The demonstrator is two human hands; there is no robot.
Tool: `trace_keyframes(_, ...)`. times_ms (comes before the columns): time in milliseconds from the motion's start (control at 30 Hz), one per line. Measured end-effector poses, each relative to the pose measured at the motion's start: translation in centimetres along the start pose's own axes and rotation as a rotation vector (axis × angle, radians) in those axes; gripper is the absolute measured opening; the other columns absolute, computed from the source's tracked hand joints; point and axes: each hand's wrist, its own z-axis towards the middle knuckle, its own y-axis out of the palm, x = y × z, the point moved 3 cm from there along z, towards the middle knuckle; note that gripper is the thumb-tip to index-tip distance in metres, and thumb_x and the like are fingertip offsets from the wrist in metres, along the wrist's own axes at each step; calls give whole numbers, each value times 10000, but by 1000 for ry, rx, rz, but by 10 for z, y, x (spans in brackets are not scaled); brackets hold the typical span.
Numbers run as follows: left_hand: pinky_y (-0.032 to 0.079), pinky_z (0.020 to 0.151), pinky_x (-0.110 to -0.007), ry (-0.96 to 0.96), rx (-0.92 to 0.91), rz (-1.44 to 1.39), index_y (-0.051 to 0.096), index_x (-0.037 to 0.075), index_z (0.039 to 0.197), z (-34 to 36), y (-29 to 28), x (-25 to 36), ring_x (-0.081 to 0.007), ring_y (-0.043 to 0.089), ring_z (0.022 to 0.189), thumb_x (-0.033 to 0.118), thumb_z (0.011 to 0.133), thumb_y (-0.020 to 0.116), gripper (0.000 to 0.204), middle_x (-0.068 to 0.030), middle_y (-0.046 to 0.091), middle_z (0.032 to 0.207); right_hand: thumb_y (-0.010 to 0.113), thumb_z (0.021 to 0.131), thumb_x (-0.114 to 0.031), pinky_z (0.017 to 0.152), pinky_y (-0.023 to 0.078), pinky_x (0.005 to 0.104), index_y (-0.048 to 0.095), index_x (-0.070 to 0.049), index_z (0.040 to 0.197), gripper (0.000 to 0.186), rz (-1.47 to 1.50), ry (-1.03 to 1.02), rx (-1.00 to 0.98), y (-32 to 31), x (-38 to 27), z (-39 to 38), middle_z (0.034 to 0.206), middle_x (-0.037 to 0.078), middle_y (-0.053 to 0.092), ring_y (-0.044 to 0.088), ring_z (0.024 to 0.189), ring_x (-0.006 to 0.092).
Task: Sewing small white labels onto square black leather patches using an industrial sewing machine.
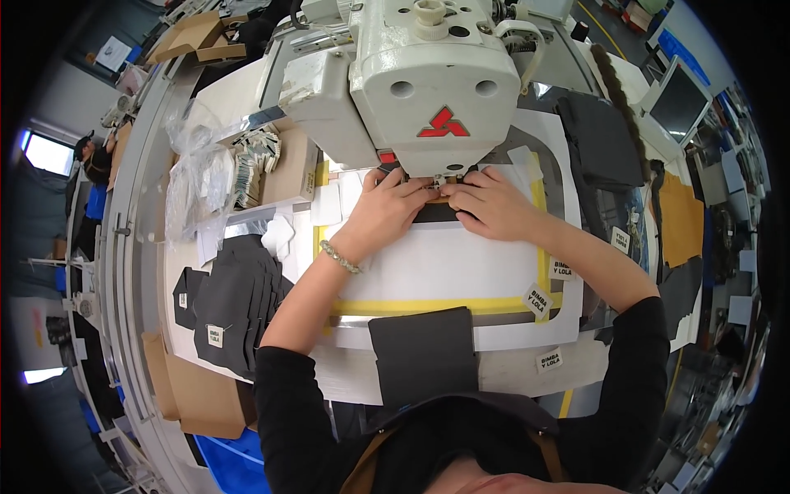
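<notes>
Both my hands meet beneath the head of a white industrial sewing machine. My left hand, with a beaded bracelet at the wrist, has its fingers bent and pressed onto a dark fabric piece by the needle area. From the other side my right hand holds the same piece, fingertips close to those of the left. The needle area partly hides the fingertips, and whether a small label lies under them I cannot tell. Below the piece spreads a white sheet bordered with yellow tape.
Stacked dark fabric pieces lie at left, at far right and at the near edge. Small white labels are scattered at right. A cardboard box with bundled labels and a clear plastic bag sit at left.
</notes>
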Motion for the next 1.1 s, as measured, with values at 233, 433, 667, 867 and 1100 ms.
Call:
trace_keyframes(233, 350, 933, -441, -10, -9, -15, 658, 214, 1141, -1, -1, 0, -196, 525, 1079, 124, 865, 634, 292, 51, 627, 1197, 657, 785, -147, 830, 398, 364, 595, -110, 934, 166, -27, -21, 79, 1, -1, 0, 1053, -3, 671, 549, 944, 225)
trace_keyframes(433, 337, 927, -450, -65, -40, -87, 679, 209, 1145, 8, 1, -8, -226, 524, 1097, 85, 866, 607, 314, 3, 652, 1117, 697, 710, -120, 770, 412, 368, 619, -117, 826, 140, -30, 6, 242, -8, 16, -7, 953, -39, 701, 546, 892, 229)
trace_keyframes(667, 317, 946, -465, -131, -94, -139, 671, 260, 1215, 9, 8, -26, -258, 521, 1106, 85, 875, 601, 389, -37, 651, 1089, 706, 728, -127, 743, 435, 358, 644, -85, 771, 87, 7, 4, 321, -12, 26, 5, 816, 3, 656, 558, 877, 231)
trace_keyframes(867, 293, 977, -482, -114, -67, -106, 679, 266, 1208, 10, 7, -22, -251, 518, 1104, 72, 882, 594, 389, -44, 642, 1063, 702, 740, -122, 760, 450, 350, 660, -66, 769, 76, 8, 17, 298, -12, 24, 4, 834, 16, 671, 564, 868, 230)
trace_keyframes(1100, 313, 992, -437, -184, -60, -86, 689, 211, 1174, 1, -4, -18, -226, 517, 1121, 95, 846, 652, 349, -36, 635, 1080, 691, 735, -90, 775, 460, 358, 656, -52, 755, 55, 13, 25, 317, -10, 26, 4, 847, 26, 672, 571, 875, 232)
